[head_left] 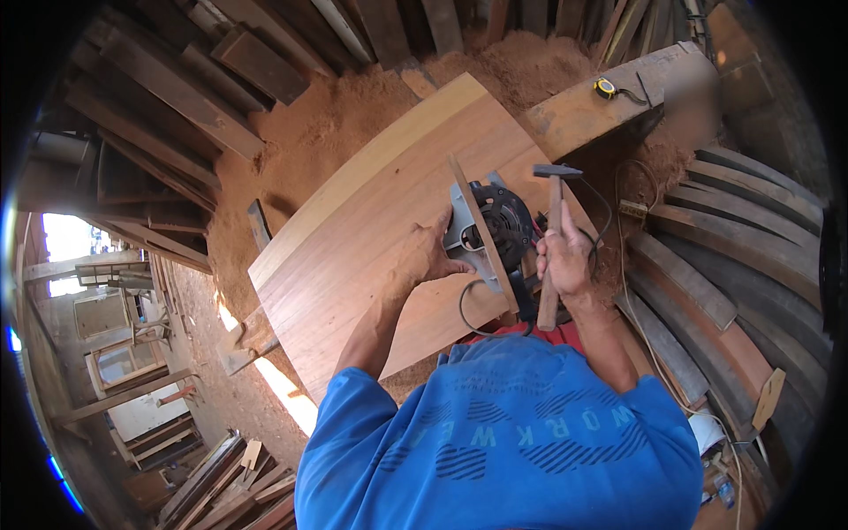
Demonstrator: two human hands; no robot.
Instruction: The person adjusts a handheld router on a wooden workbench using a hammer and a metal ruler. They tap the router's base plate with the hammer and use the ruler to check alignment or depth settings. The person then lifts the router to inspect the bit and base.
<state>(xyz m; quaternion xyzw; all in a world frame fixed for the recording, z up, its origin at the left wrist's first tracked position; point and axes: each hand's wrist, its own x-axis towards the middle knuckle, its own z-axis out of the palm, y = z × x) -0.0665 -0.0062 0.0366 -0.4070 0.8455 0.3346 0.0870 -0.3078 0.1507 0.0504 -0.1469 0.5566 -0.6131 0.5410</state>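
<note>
Biggest thing in front of you was the wide wooden panel (pixel 353 256), lying flat below the hands with a paler band along its far edge and sawdust (pixel 309 150) spread beyond it. Past its far right corner sat a thick beam (pixel 574 115). Next size down, the circular saw (pixel 505 216) rested over the panel's right half, right between your two hands, with its grey base plate (pixel 459 225) on the left and the dark motor housing on the right. A narrow wooden strip (pixel 484 234) ran across the saw, roughly away from you. Your left hand (pixel 433 252) was partly open, thumb and fingers spread around the plate's left edge and apparently holding it, though I couldn't tell how hard. Your right hand (pixel 567 261) was wrapped snugly round the handle of the hammer (pixel 556 199), head up, just right of the saw. My read: you were at a fiddly setup step, steadying the saw with the hammer ready, and the next move called for a firm left-hand hold and fingers clear of the hammer. Smallest bit was the yellow-and-black tape measure (pixel 605 87) up on the beam, well out of reach of both hands.
</note>
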